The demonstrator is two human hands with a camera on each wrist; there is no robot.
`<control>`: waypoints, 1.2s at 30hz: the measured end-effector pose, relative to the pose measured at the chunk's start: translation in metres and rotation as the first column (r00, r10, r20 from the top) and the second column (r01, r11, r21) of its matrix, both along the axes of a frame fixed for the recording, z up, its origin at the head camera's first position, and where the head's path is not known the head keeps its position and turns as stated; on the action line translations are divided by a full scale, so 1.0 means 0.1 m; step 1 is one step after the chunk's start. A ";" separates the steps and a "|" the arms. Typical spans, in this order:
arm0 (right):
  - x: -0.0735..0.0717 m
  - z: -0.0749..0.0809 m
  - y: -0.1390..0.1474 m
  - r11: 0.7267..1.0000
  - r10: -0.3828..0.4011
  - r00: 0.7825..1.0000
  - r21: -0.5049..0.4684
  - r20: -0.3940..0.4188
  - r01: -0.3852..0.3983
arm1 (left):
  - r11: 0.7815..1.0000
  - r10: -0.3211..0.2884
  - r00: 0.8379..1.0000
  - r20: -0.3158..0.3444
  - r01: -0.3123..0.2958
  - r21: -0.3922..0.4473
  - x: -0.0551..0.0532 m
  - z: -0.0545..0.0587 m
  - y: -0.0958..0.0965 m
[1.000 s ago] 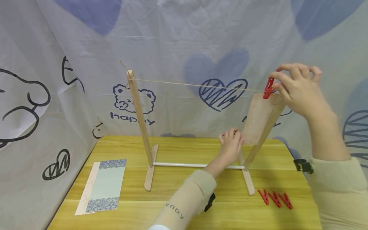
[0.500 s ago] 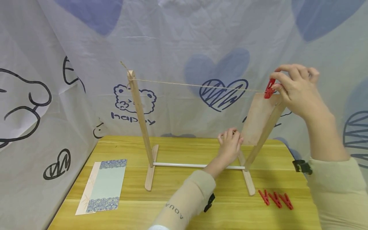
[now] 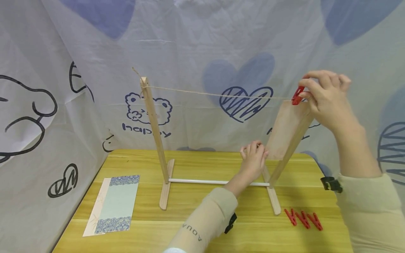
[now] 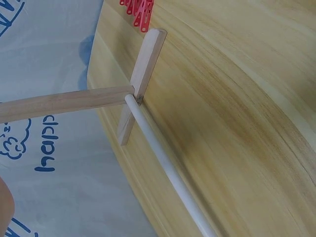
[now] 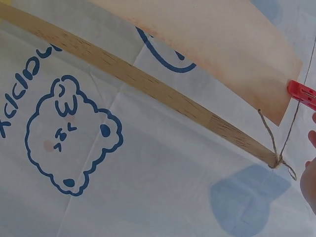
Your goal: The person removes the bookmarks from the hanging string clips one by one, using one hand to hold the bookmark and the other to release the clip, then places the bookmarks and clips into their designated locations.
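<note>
My right hand (image 3: 330,98) pinches a red clothespin (image 3: 297,95) between thumb and fingers. The clothespin's nose overlaps the top edge of a beige paper sheet (image 3: 286,130), at the twine line (image 3: 202,93). In the right wrist view, the clothespin (image 5: 302,94) meets the paper (image 5: 222,44) where the twine passes; whether it bites both is unclear. My left hand (image 3: 253,160) has curled fingers at the sheet's lower left edge and seems to pinch it, though the fingertips are hidden. Only a sliver of that hand shows in the left wrist view.
A wooden post (image 3: 153,130) holds the twine's left end; another post (image 3: 289,151) stands beside the paper. A white rod (image 3: 202,181) joins their feet. Several red clothespins (image 3: 302,219) lie at front right. Patterned paper sheets (image 3: 117,203) overlap at left on the wooden table (image 3: 152,232).
My right hand, with the clothespin, has shifted slightly right, and the clothespin is a little higher. The paper's top edge and the twine's right end have risen a little. My left hand stays nearly still.
</note>
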State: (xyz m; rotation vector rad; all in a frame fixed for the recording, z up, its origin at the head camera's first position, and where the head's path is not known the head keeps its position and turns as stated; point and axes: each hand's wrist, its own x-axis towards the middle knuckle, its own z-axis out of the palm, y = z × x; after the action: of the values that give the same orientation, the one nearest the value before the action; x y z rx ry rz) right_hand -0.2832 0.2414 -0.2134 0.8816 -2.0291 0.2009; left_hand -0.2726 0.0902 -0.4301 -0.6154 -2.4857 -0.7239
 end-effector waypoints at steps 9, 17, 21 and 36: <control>0.01 0.00 -0.08 0.996 0.037 0.995 -0.075 -0.088 -0.044 | 1.000 0.006 1.000 -0.021 -0.006 0.022 0.00 0.00 -0.04; 0.03 0.00 -0.13 0.988 0.044 0.990 -0.141 -0.132 -0.062 | 1.000 0.003 1.000 -0.007 -0.003 0.010 -0.01 -0.02 -0.07; 0.00 -0.01 -0.13 0.979 0.039 0.986 -0.190 -0.164 -0.071 | 1.000 0.012 1.000 -0.015 -0.012 0.003 -0.02 -0.03 -0.08; 0.06 0.00 -0.15 0.960 0.029 0.976 -0.266 -0.217 -0.088 | 1.000 0.027 0.999 -0.029 -0.027 0.008 -0.04 -0.09 -0.16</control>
State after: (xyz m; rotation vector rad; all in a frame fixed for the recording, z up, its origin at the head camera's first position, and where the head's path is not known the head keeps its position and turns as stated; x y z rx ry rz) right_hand -0.2769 0.2266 -0.2130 0.7547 -1.7289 0.3953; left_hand -0.2762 0.0745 -0.4393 -0.5847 -2.4590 -0.7094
